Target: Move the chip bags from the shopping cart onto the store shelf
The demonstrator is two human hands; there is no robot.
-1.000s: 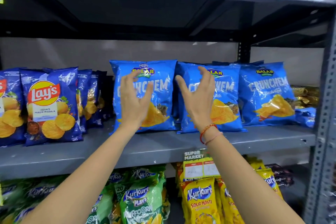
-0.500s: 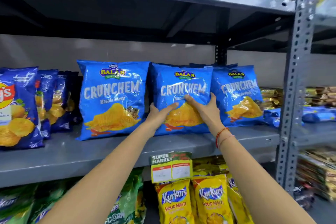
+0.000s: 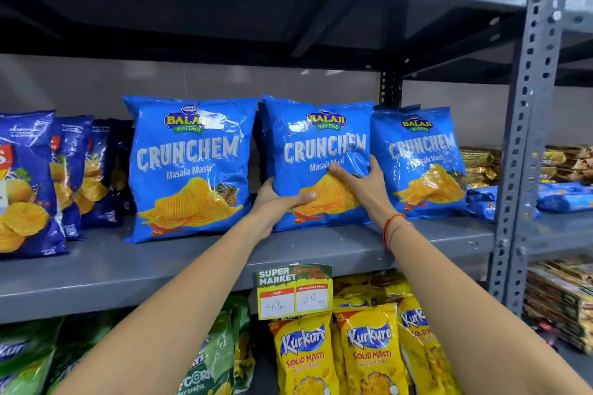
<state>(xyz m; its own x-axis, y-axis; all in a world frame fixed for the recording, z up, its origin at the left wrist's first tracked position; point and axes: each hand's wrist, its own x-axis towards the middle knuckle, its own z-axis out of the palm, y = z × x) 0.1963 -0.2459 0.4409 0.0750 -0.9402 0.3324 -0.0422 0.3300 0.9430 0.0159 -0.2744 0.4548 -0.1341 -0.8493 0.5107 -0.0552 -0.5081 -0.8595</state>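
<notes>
Three blue Crunchem chip bags stand upright in a row on the grey middle shelf (image 3: 128, 269). My left hand (image 3: 276, 202) grips the lower left edge of the middle Crunchem bag (image 3: 321, 144). My right hand (image 3: 365, 186) presses on that bag's lower right front, with a red thread on its wrist. The left Crunchem bag (image 3: 189, 167) and the right Crunchem bag (image 3: 420, 157) stand free on either side. The shopping cart is out of sight.
Dark blue Lay's bags (image 3: 25, 183) fill the shelf's left end. A green price tag (image 3: 294, 292) hangs on the shelf edge. Yellow Kurkure bags (image 3: 369, 349) and green bags (image 3: 205, 362) sit below. A perforated grey upright (image 3: 519, 144) stands at the right, with packets beyond.
Both hands came down from open in front of the bags to hold the middle Crunchem bag's lower part. My view has shifted right and closer to the shelf.
</notes>
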